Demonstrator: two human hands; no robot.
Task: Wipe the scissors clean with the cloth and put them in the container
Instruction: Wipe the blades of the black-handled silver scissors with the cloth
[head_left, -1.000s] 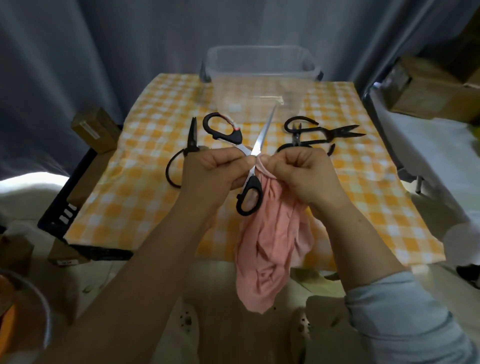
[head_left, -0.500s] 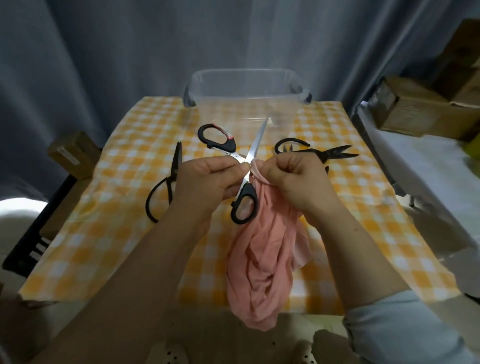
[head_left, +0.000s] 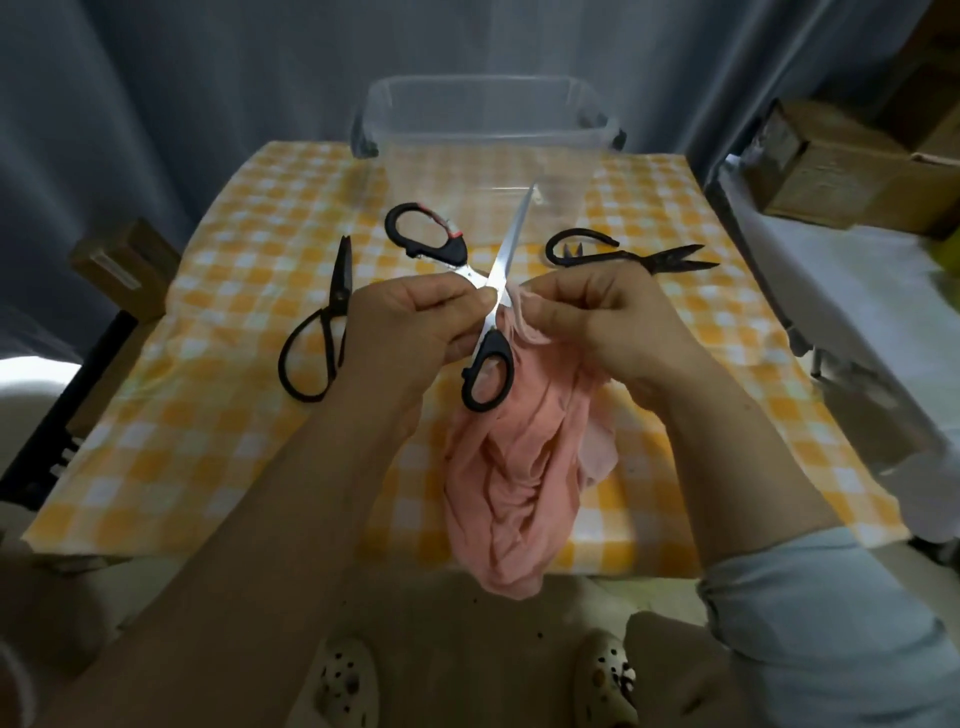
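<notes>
Black-handled scissors (head_left: 511, 244) are spread wide open above the table, one silver blade pointing up toward the container. My left hand (head_left: 415, 322) pinches them near the pivot. My right hand (head_left: 608, 322) grips a pink cloth (head_left: 519, 467) bunched against the blade just right of the pivot; the rest of the cloth hangs down past the table's front edge. A clear plastic container (head_left: 483, 119) stands at the table's far edge.
An all-black pair of scissors (head_left: 322, 332) lies at the left on the yellow checked tablecloth (head_left: 208, 415), and another black pair (head_left: 634, 254) lies at the right behind my right hand. Cardboard boxes (head_left: 831, 161) sit at right, one (head_left: 124, 265) at left.
The view has shifted and the scene sits slightly higher in frame. Both hands keep the same hold on the scissors and cloth, with only small movement at the blade.
</notes>
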